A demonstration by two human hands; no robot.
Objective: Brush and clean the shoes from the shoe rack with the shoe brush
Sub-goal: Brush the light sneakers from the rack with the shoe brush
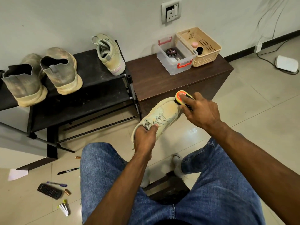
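A pale beige laced sneaker [164,113] is held up over my knees, toe pointing away to the right. My left hand [145,138] grips it at the heel and tongue, thumb on the laces. My right hand [200,111] grips a yellow-and-orange shoe brush [181,97], whose dark bristles press on the sneaker's toe. The black shoe rack [97,88] to the left carries the matching sneaker [109,54] and a dusty grey slip-on pair [60,70].
A brown cabinet [162,78] beside the rack holds a clear box [176,60] with a polish tin and a beige basket [200,46]. Pens, a remote [49,191] and small bits lie on the tiled floor at lower left. A cable and white device [286,63] lie at right.
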